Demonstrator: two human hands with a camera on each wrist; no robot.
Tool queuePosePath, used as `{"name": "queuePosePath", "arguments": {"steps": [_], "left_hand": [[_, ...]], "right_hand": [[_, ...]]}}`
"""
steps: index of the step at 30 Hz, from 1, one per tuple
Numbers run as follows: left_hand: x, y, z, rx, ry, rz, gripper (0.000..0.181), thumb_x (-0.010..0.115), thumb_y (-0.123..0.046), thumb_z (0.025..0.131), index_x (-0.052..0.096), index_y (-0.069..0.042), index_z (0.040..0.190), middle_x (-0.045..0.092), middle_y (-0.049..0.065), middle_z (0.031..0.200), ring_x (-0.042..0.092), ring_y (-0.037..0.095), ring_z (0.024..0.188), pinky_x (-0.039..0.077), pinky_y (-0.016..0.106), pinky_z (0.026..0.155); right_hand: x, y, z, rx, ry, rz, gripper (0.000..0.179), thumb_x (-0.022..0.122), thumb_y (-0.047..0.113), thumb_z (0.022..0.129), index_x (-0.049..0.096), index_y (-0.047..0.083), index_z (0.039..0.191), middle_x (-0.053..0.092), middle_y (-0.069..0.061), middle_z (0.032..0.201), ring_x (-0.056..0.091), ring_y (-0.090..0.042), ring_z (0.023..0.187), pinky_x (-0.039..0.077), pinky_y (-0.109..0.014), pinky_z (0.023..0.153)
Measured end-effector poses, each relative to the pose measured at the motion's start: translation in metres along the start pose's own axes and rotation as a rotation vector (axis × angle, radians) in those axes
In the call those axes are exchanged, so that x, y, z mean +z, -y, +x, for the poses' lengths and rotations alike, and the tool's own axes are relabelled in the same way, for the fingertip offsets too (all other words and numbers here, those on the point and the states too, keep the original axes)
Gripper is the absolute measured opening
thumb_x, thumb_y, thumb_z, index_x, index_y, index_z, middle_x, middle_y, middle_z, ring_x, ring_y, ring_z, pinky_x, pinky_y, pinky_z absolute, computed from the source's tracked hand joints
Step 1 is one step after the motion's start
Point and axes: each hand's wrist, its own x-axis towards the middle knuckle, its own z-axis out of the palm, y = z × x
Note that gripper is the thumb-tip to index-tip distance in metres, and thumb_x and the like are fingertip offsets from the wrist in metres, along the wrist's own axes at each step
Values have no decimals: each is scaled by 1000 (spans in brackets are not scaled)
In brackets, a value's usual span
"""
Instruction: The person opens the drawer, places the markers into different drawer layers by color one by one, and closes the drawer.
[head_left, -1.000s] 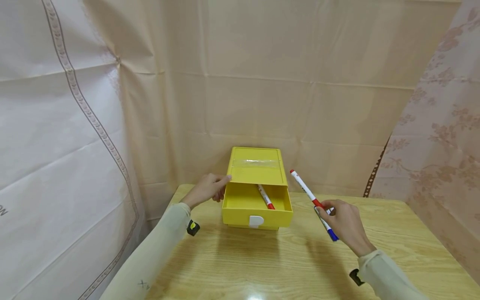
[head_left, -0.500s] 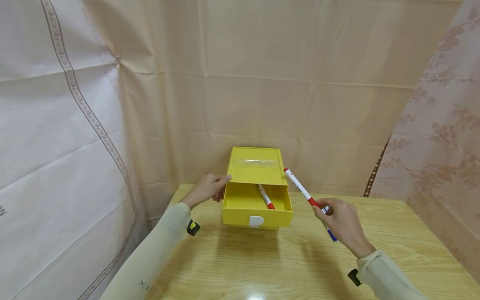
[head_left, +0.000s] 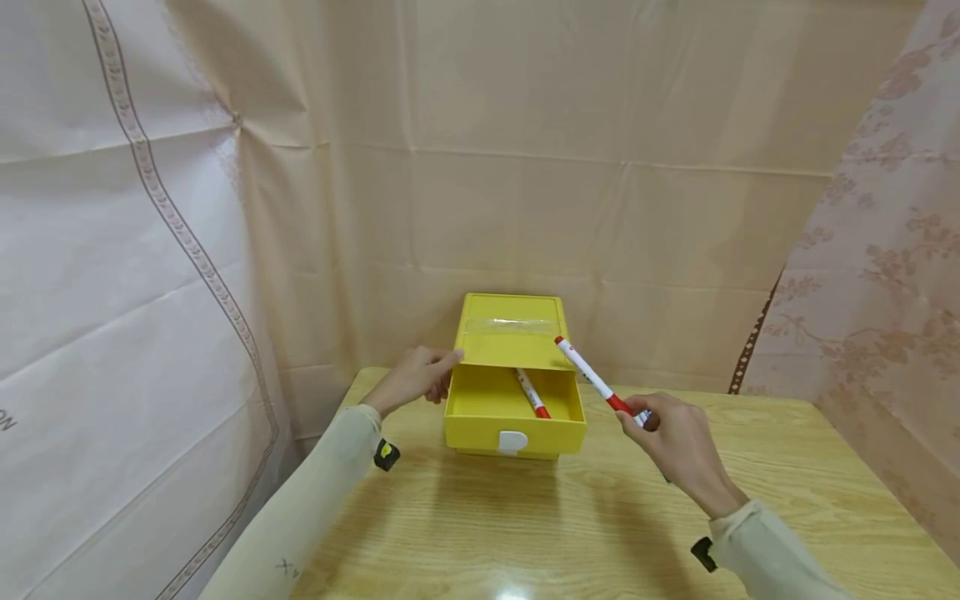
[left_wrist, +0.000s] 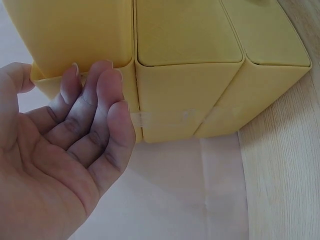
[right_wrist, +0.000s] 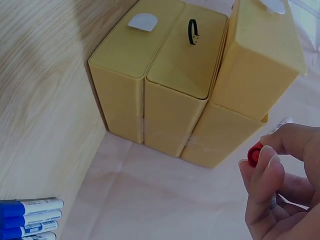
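A yellow three-drawer unit [head_left: 513, 310] stands on the table, its top drawer [head_left: 476, 435] pulled out. Inside that drawer lies a white marker with a red end [head_left: 531, 393]. My left hand [head_left: 408, 385] holds the unit's upper left edge, thumb over the top; in the left wrist view its curled fingers [left_wrist: 120, 125] lie against the side. My right hand [head_left: 681, 446] pinches a white marker with red ends [head_left: 587, 372] near its lower end. That marker points up and left, its far tip in front of the unit's top right edge in the head view.
Several blue-capped markers [right_wrist: 32, 220] lie side by side on the wooden table [right_wrist: 45, 95] in the right wrist view; my right hand mostly hides them in the head view. Clear tape [head_left: 510, 325] crosses the unit's top. Beige cloth [head_left: 517, 167] hangs behind.
My right hand has moved slightly left with the red marker, bringing its tip from beside the unit to overlap its top right edge. My left hand and the drawer stay still.
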Motion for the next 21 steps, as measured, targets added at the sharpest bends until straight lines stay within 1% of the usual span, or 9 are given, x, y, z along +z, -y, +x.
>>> {"name": "queuePosePath", "arguments": {"steps": [4,8,12,15,17,21], "left_hand": [[0,0,0,1,5,-4,65,46,-58,106,67,-3,80,68,16,74,64,30,62,57,54,69],[-1,-1,0,5,4,3,64,45,-58,106,67,-5,78,68,13,73,64,29,62,57,47,65],[-2,-1,0,11,4,8,63,44,-57,107,67,-6,78,68,12,72,64,30,62,57,44,64],[-1,0,1,10,4,10,63,44,-57,107,67,-7,78,69,12,73,65,30,62,57,42,63],[-1,0,1,7,5,12,63,44,-57,107,68,-6,78,69,15,74,65,29,62,57,41,62],[0,0,0,1,8,2,63,44,-57,107,67,-4,80,69,23,80,64,29,62,58,50,67]], "right_hand": [[0,3,0,-10,9,2,11,78,14,91,79,8,101,66,4,76,47,-5,51,38,-25,41],[-1,6,1,-39,2,-2,11,79,13,91,79,8,101,68,3,80,51,-4,55,39,-25,43],[-2,10,1,-65,-5,-3,11,78,13,91,79,9,101,70,3,83,54,-4,59,39,-25,45],[-1,12,2,-86,-9,-3,10,79,13,90,80,9,100,70,4,82,54,-4,59,39,-24,45],[0,14,2,-96,-9,1,10,80,12,90,79,10,100,70,4,82,53,-4,58,39,-24,44],[1,18,2,-107,2,11,11,80,10,89,79,11,100,71,3,85,51,-5,56,38,-24,42]]}}
